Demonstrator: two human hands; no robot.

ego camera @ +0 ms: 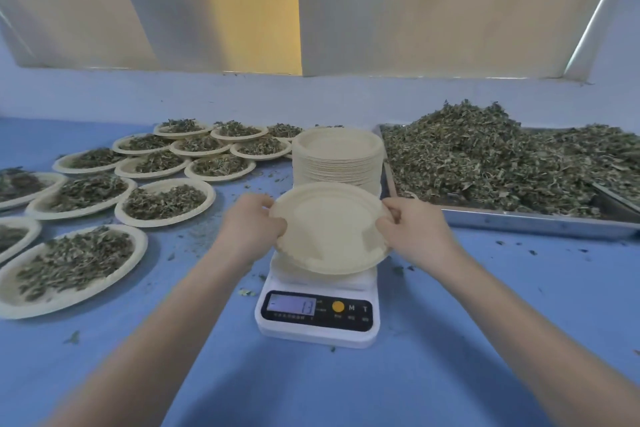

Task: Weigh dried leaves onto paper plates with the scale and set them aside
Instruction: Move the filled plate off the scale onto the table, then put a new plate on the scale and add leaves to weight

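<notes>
Beige paper plate (329, 229), empty, held at both edges: left hand (251, 224) pinches the left rim, right hand (414, 230) the right rim, fingers curled over the lip. Plate is tilted, far edge up, and sits directly over the white scale (317, 312); can't tell if the near edge already touches the platform. Both hands roughly equally close, so the move looks like a straight drop, no sideways shift needed, then level it out.

Scale display (291, 305) reads approx "13" w/ a dash at the left, poss. a minus sign; blurry, so unsure. Buttons: orange dot, then "M" and "T"; small print under them unreadable. No brand visible.

Leaf supply: big heap of dried leaves (485, 156) in a metal tray (526, 220), far right, nearer the right hand, so prob. that hand scoops next. Stack of spare plates (337, 158) just beyond the held plate. Filled plates (162, 184) spread over the blue counter (450, 340) to the left, near to far, nearer the left hand for setting aside.
</notes>
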